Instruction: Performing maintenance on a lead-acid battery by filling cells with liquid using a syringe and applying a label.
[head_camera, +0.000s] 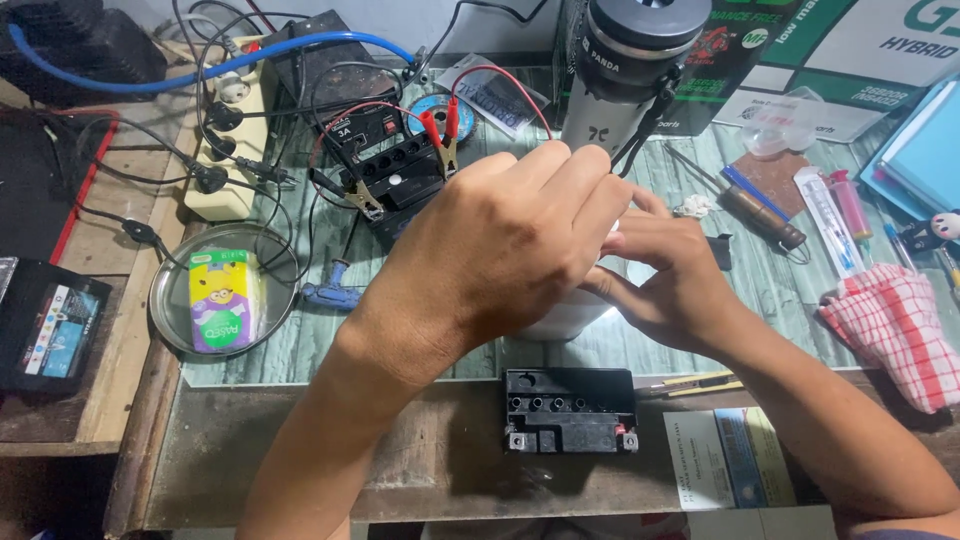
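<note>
Left hand: the left hand (500, 250) sits at the centre of the view, fingers curled and knuckles up, closed over the top of a white container (565, 318); what the fingertips pinch is hidden.
Right hand: the right hand (670, 285) comes in from 4 o'clock, palm cupped against the side of the same container, fingers bent narrow; I cannot tell whether it grips or only steadies.
White container: only its rounded lower part shows, resting on the glass tabletop (790, 290) between the two hands.
Near battery: a black battery (570, 410) with open filler holes lies at 6 o'clock, just beside the container's base.
Far battery: a second battery (400, 180) at 11 o'clock carries red clamps (440, 125) and wires.
Risk of spill: if the container tips, its contents would likely run toward the open holes of the near battery, since that lies right below the hands.
Risk of snag: a left elbow swinging toward 10 o'clock could catch the wires and pull the clamps loose.
Risk of knock: the tall flask (625, 70) stands at 12 o'clock, just behind the knuckles, and a lift upward could bump it.
Edges: the table edge runs close under the near battery.
Open room: bare glass shows at 3 o'clock before the checked cloth (890, 325); the glass dish (225, 290) fills 9 o'clock.
</note>
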